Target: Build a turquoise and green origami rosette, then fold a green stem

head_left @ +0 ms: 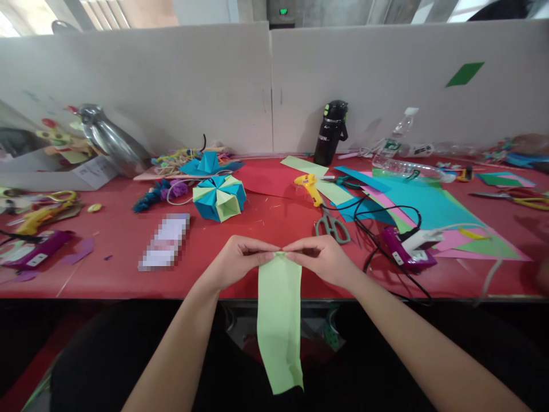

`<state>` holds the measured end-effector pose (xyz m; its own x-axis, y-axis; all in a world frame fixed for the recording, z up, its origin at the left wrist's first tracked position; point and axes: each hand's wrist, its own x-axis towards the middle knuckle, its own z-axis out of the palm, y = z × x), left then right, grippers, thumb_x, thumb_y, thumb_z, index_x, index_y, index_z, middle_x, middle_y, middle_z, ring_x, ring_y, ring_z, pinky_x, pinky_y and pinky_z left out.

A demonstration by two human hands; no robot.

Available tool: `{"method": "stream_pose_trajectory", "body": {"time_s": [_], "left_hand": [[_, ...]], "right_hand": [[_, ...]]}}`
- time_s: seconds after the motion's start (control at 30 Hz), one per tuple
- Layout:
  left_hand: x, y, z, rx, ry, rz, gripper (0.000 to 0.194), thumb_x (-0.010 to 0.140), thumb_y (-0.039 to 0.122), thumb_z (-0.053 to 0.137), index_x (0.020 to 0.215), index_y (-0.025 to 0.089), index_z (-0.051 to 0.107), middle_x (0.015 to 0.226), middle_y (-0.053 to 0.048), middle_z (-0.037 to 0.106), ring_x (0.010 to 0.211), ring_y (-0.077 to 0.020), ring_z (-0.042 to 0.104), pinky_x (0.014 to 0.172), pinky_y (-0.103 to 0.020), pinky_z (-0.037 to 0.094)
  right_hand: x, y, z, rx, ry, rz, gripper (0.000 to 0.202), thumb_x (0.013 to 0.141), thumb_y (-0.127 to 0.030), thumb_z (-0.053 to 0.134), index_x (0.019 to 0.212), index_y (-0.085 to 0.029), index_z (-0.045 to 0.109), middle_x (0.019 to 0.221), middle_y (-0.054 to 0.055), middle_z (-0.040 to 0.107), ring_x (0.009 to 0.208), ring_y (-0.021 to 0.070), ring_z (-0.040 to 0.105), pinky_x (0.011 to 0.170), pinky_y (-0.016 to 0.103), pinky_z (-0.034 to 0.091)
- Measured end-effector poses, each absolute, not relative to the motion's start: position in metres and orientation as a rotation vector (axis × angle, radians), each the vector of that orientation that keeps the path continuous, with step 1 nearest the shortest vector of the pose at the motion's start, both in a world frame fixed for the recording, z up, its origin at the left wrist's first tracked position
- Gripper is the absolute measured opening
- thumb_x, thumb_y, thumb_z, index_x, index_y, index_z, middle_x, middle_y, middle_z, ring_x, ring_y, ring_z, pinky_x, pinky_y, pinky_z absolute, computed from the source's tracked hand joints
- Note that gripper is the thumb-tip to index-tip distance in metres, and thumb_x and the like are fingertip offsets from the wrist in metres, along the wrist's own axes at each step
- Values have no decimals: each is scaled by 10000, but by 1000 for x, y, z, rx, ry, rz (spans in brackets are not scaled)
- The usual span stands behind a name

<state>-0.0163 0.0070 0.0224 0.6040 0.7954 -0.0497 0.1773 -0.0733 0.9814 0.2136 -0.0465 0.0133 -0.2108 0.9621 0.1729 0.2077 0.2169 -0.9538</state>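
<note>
A long strip of light green paper (279,320) hangs down in front of the table edge, its upper end pinched by both hands. My left hand (242,260) grips the top left corner between thumb and fingers. On the top right corner, my right hand (319,257) pinches in the same way, with the fingertips of the two hands nearly meeting. The top edge looks slightly folded over, and a crease runs down the strip's right side. Beyond my hands sits a folded blue and light green paper ball (219,198). Grey-handled scissors (333,226) lie just past my right hand.
On the red table (124,274) are a yellow glue gun (309,187), a black bottle (331,133), coloured paper sheets (441,206), clear plastic bottles (416,170) and a purple power strip (405,250) with trailing cables. At left stand a silver jug (112,140) and a blurred-out flat object (165,241).
</note>
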Motion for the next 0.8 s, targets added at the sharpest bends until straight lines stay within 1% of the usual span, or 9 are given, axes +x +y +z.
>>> {"method": "stream_pose_trajectory", "body": {"time_s": [0.2, 0.4, 0.5, 0.57, 0.7, 0.8], "left_hand": [[-16, 7, 21, 1552, 837, 622, 250, 780, 315, 812, 1008, 214, 816, 1025, -63, 795, 1000, -271, 742, 864, -321, 596], [-15, 6, 22, 1547, 857, 631, 231, 783, 299, 809, 997, 214, 819, 1012, -60, 799, 984, -247, 740, 853, -285, 580], [-11, 3, 22, 1560, 861, 658, 219, 789, 318, 809, 984, 219, 820, 995, -52, 801, 966, -227, 739, 841, -262, 574], [-7, 0, 21, 1564, 881, 706, 205, 788, 333, 810, 950, 208, 821, 956, -53, 803, 923, -216, 741, 805, -253, 576], [-1, -4, 19, 1570, 903, 808, 176, 773, 316, 820, 874, 173, 807, 847, -54, 791, 790, -189, 727, 701, -241, 569], [-2, -5, 20, 1608, 897, 841, 166, 782, 300, 810, 875, 163, 799, 845, -59, 785, 783, -185, 719, 706, -251, 568]], "right_hand": [[214, -47, 12, -1116, -1578, 1084, 138, 842, -291, 739, 955, -242, 802, 951, 26, 799, 881, 202, 743, 793, 317, 592], [212, -47, 10, -1113, -1551, 1096, 125, 843, -273, 730, 938, -220, 791, 908, 32, 785, 841, 190, 723, 752, 306, 576], [212, -46, 9, -1108, -1547, 1099, 124, 848, -274, 722, 936, -210, 782, 892, 34, 776, 821, 182, 710, 735, 299, 563], [211, -46, 9, -1111, -1536, 1106, 125, 849, -279, 722, 933, -203, 775, 886, 37, 771, 812, 179, 701, 729, 297, 554], [210, -46, 9, -1141, -1517, 1144, 176, 876, -336, 703, 976, -202, 759, 917, 37, 759, 810, 167, 672, 713, 284, 524], [208, -47, 10, -1181, -1553, 1161, 244, 925, -410, 637, 953, -199, 757, 858, 24, 726, 735, 144, 617, 647, 265, 478]]}}
